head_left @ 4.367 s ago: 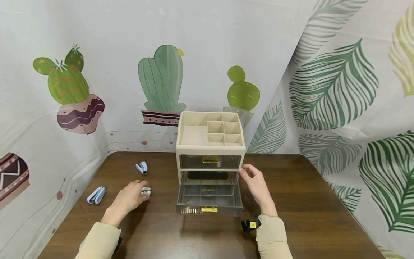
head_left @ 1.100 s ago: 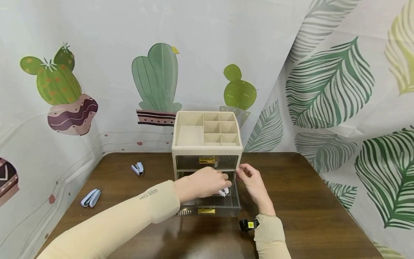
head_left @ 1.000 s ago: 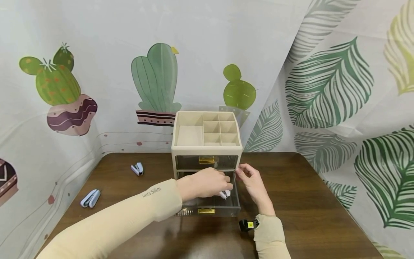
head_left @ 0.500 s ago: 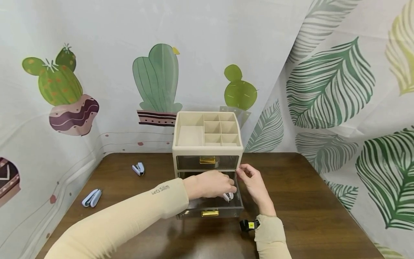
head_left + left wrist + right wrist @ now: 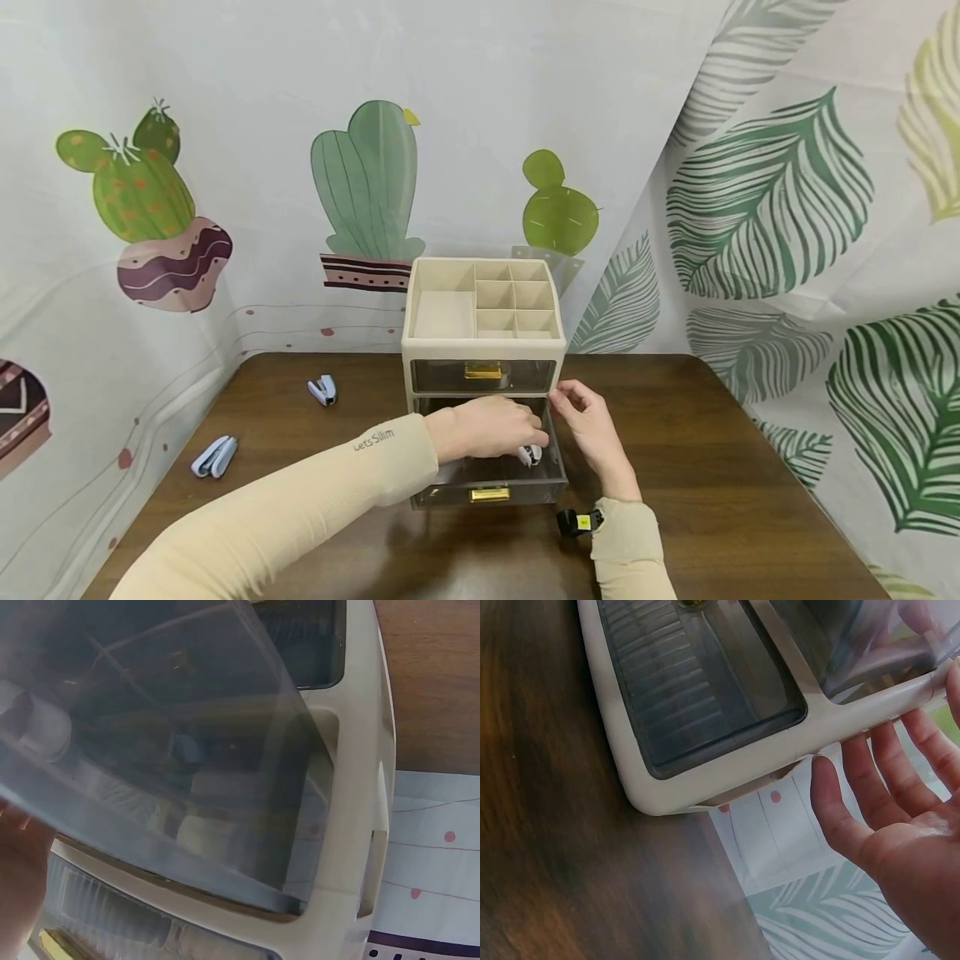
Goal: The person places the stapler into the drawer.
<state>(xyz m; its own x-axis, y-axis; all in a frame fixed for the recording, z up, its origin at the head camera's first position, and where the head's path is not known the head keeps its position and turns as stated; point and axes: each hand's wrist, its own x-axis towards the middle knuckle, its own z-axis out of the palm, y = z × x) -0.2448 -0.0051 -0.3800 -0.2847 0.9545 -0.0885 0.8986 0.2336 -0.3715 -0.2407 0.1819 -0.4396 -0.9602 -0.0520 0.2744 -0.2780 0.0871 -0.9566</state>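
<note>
A cream desktop organizer (image 5: 483, 343) stands on the table with its middle clear drawer (image 5: 551, 467) pulled out. My left hand (image 5: 495, 427) reaches over into that drawer and holds a small white stapler (image 5: 529, 455) by its upper part, most of which the fingers hide. In the left wrist view the hand (image 5: 19, 877) appears at the left edge, and the white stapler (image 5: 45, 731) shows through the drawer's smoky plastic. My right hand (image 5: 596, 429) touches the organizer's right side with its fingertips; in the right wrist view the thumb (image 5: 832, 799) and fingers are spread along that side.
Two light blue staplers, one farther back (image 5: 322, 390) and one nearer (image 5: 215, 457), lie on the table's left side. The shut top drawer has a gold handle (image 5: 482, 370). A black camera (image 5: 577, 522) is on the right wrist. A printed curtain (image 5: 480, 125) hangs behind.
The left hand has taken the white stapler from the table and carried it right into the open drawer. Over the last second it shifts slightly right. The right hand stays put.
</note>
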